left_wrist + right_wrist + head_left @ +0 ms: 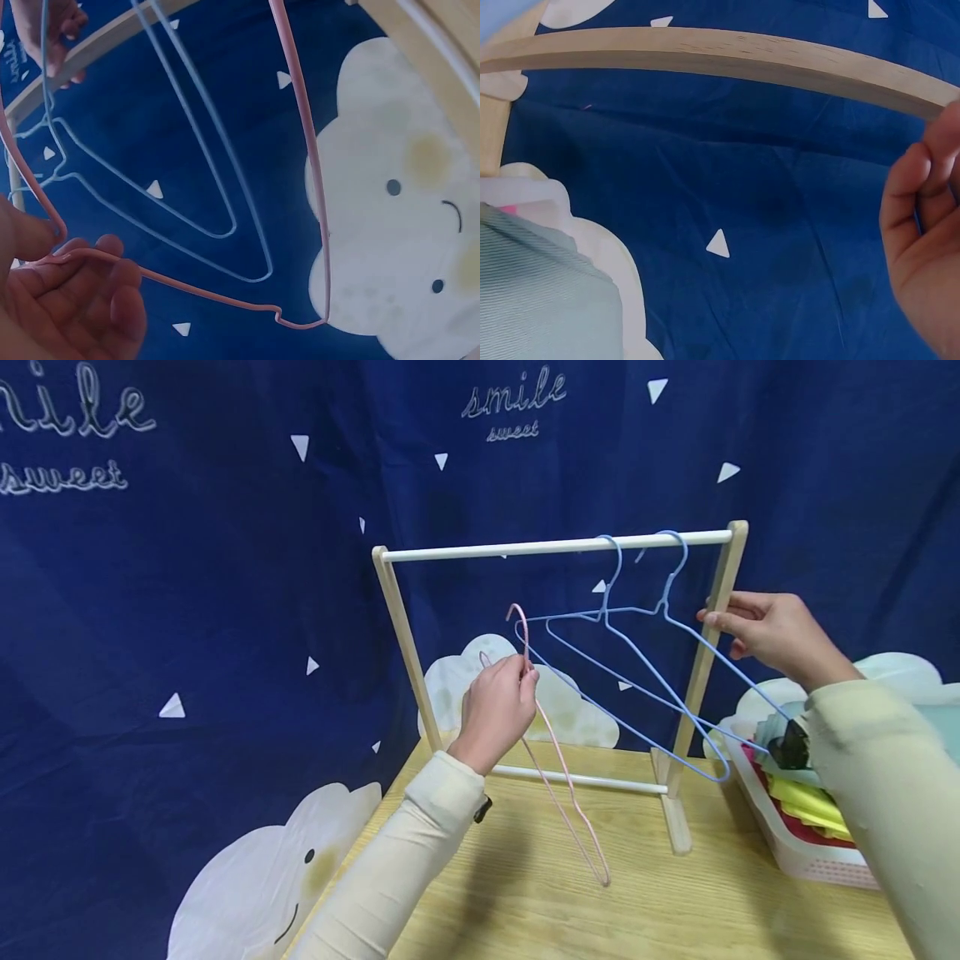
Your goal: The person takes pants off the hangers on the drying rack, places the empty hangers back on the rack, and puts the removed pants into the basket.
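My left hand (498, 706) holds a pink clothes hanger (572, 789) near the base of its hook, thumb and fingers pinching the wire. Its hook points up, and its long frame slants down over the table. In the left wrist view, the pink hanger (304, 105) carries no garment. My right hand (772, 631) grips the right post (696, 697) of a small wooden clothes rack, thumb in front. From the rack's white top bar (495, 550) hang two blue hangers, a nearer-left one (645, 660) and one by the right post (738, 668), both bare.
A pink basket (810, 860) with folded cloths, yellow ones (802, 802) among them, stands right of the rack, partly behind my right sleeve. The rack stands on a wooden table (525, 910). Behind hangs a dark blue curtain (225, 568) printed with white triangles, with pale cloud shapes below.
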{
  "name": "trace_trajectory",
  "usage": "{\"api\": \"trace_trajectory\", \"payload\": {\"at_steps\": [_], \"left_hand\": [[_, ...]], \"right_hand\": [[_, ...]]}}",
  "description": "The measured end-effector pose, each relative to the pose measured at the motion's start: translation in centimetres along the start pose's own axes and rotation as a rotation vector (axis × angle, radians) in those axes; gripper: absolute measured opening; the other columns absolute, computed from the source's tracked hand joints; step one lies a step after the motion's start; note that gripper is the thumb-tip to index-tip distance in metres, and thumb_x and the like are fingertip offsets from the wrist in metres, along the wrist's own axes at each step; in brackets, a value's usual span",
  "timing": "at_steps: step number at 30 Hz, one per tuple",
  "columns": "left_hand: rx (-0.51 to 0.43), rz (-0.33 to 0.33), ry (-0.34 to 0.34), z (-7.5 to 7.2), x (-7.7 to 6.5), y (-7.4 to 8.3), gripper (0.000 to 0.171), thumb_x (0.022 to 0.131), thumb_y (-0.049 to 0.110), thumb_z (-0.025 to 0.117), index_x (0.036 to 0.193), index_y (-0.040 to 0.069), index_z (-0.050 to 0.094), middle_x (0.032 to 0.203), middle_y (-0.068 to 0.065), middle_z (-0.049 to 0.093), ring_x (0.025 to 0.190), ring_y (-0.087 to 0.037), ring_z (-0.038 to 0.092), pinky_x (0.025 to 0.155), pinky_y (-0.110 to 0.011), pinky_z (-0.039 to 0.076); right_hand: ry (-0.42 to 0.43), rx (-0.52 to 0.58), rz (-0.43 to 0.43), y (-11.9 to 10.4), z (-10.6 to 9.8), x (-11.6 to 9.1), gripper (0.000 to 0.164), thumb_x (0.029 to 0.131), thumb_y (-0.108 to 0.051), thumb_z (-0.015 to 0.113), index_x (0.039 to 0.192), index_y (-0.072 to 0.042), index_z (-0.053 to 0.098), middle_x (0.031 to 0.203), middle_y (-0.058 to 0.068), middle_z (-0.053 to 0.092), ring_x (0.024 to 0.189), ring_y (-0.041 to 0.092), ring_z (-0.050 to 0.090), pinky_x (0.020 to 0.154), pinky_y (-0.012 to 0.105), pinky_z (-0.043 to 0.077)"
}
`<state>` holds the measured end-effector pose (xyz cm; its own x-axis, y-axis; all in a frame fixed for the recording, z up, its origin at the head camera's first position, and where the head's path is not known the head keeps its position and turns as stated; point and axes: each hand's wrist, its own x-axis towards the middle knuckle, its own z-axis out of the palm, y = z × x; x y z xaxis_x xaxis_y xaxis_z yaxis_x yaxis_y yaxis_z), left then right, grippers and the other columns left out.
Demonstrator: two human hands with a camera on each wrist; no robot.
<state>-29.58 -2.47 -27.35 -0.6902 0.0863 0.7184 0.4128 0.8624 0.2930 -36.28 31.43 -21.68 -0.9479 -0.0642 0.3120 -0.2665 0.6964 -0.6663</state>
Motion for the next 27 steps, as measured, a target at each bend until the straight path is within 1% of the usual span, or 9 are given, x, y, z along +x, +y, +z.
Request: {"api": "trace_trajectory", "payload": {"at_steps": [2, 4, 9, 13, 16, 18, 21, 23, 27], "left_hand": [[-0.003, 0.011, 0.005, -0.2, 0.7, 0.5, 0.016, 0.100, 0.025, 0.055, 0.094, 0.016, 0.067, 0.084, 0.001, 0.068, 0.077, -0.020, 0.066, 0.060, -0.036, 0.051], [-0.002, 0.026, 0.008, -0.5, 1.3, 1.0, 0.017, 0.100, 0.025, 0.055, 0.094, 0.015, 0.067, 0.084, 0.000, 0.069, 0.075, -0.019, 0.066, 0.059, -0.036, 0.051], [0.017, 0.040, 0.021, -1.4, 2.5, 1.5, 0.017, 0.100, 0.024, 0.054, 0.096, 0.015, 0.067, 0.086, 0.000, 0.069, 0.075, -0.019, 0.067, 0.060, -0.036, 0.053], [0.049, 0.041, 0.024, -2.6, 3.7, 1.8, 0.018, 0.101, 0.025, 0.053, 0.098, 0.014, 0.067, 0.089, -0.001, 0.070, 0.078, -0.019, 0.067, 0.062, -0.035, 0.053], [0.066, 0.034, 0.015, -3.2, 4.7, 2.0, 0.020, 0.102, 0.026, 0.052, 0.100, 0.014, 0.067, 0.091, -0.001, 0.070, 0.082, -0.020, 0.068, 0.064, -0.036, 0.054], [0.067, 0.024, 0.005, -3.4, 5.4, 2.1, 0.021, 0.103, 0.027, 0.050, 0.102, 0.014, 0.067, 0.093, -0.002, 0.070, 0.085, -0.021, 0.068, 0.066, -0.037, 0.055], [0.064, 0.011, -0.014, -3.5, 6.2, 2.3, 0.022, 0.103, 0.026, 0.049, 0.105, 0.013, 0.067, 0.095, -0.002, 0.070, 0.087, -0.020, 0.067, 0.068, -0.035, 0.055], [0.076, 0.006, -0.024, -3.5, 6.5, 2.4, 0.022, 0.103, 0.026, 0.049, 0.105, 0.013, 0.067, 0.096, -0.002, 0.070, 0.090, -0.021, 0.068, 0.071, -0.036, 0.055], [0.100, 0.010, -0.027, -3.3, 7.1, 2.5, 0.022, 0.103, 0.025, 0.050, 0.105, 0.013, 0.068, 0.097, -0.003, 0.071, 0.094, -0.023, 0.069, 0.077, -0.037, 0.056]], "right_hand": [[0.000, -0.009, 0.005, 0.0, -0.1, 0.0, 0.068, 0.092, -0.062, 0.053, 0.139, -0.012, 0.056, 0.102, -0.012, 0.070, 0.075, 0.020, 0.058, 0.072, 0.032, 0.046], [-0.002, -0.016, 0.002, 0.1, -0.2, 0.0, 0.068, 0.092, -0.063, 0.053, 0.138, -0.013, 0.056, 0.099, -0.011, 0.070, 0.074, 0.020, 0.057, 0.074, 0.035, 0.044], [-0.011, -0.011, -0.022, 0.1, -0.3, -0.1, 0.067, 0.093, -0.062, 0.053, 0.137, -0.012, 0.057, 0.087, -0.021, 0.065, 0.070, 0.020, 0.054, 0.069, 0.033, 0.044], [-0.011, 0.003, -0.031, 0.0, -0.2, -0.2, 0.066, 0.093, -0.061, 0.053, 0.137, -0.012, 0.057, 0.081, -0.022, 0.062, 0.066, 0.020, 0.048, 0.061, 0.031, 0.042], [-0.005, -0.005, -0.017, 0.0, -0.1, -0.2, 0.068, 0.093, -0.063, 0.052, 0.139, -0.013, 0.056, 0.093, -0.015, 0.068, 0.076, 0.022, 0.048, 0.062, 0.033, 0.041], [-0.013, 0.003, -0.001, 0.0, 0.0, -0.1, 0.071, 0.093, -0.065, 0.050, 0.142, -0.013, 0.053, 0.114, -0.003, 0.072, 0.094, 0.028, 0.051, 0.077, 0.040, 0.050], [-0.021, 0.010, 0.016, 0.0, 0.1, -0.1, 0.075, 0.092, -0.066, 0.048, 0.145, -0.013, 0.050, 0.139, 0.017, 0.059, 0.115, 0.035, 0.046, 0.098, 0.054, 0.044], [-0.027, 0.019, 0.018, 0.0, 0.2, -0.1, 0.076, 0.092, -0.067, 0.048, 0.147, -0.013, 0.048, 0.143, 0.021, 0.052, 0.122, 0.036, 0.044, 0.106, 0.061, 0.037], [-0.019, 0.023, 0.012, 0.0, 0.4, -0.1, 0.077, 0.092, -0.067, 0.047, 0.147, -0.012, 0.048, 0.143, 0.019, 0.053, 0.123, 0.037, 0.045, 0.107, 0.060, 0.037]]}}
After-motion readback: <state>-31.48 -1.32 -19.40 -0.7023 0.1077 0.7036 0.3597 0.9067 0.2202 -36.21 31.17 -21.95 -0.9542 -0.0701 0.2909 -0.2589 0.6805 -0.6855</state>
